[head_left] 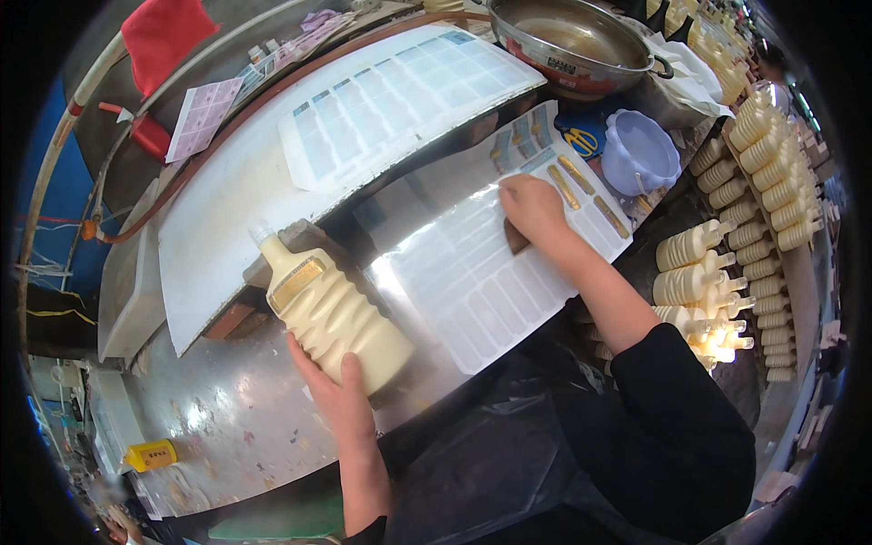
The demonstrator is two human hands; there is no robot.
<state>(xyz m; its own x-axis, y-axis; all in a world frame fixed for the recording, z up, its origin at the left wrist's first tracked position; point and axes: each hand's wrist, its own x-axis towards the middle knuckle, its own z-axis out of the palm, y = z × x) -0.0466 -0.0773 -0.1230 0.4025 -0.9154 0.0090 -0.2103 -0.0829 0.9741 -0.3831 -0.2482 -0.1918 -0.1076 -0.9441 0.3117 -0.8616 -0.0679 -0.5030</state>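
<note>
A cream ribbed bottle with a clear cap and a gold label on its shoulder lies tilted on the metal table. My left hand grips its lower side, thumb on top and fingers along the far edge. My right hand is closed in a pinch over a glossy sheet of labels. What its fingertips hold is hidden; a small brown piece shows under the palm. Several gold strip labels remain on the sheet's right part, beside rows of pale outlines.
A white board bearing another pale sheet stands behind. Yellow-handled scissors, a lavender bucket and a large metal pan are at the back right. Several cream bottles stand right. A yellow container lies left.
</note>
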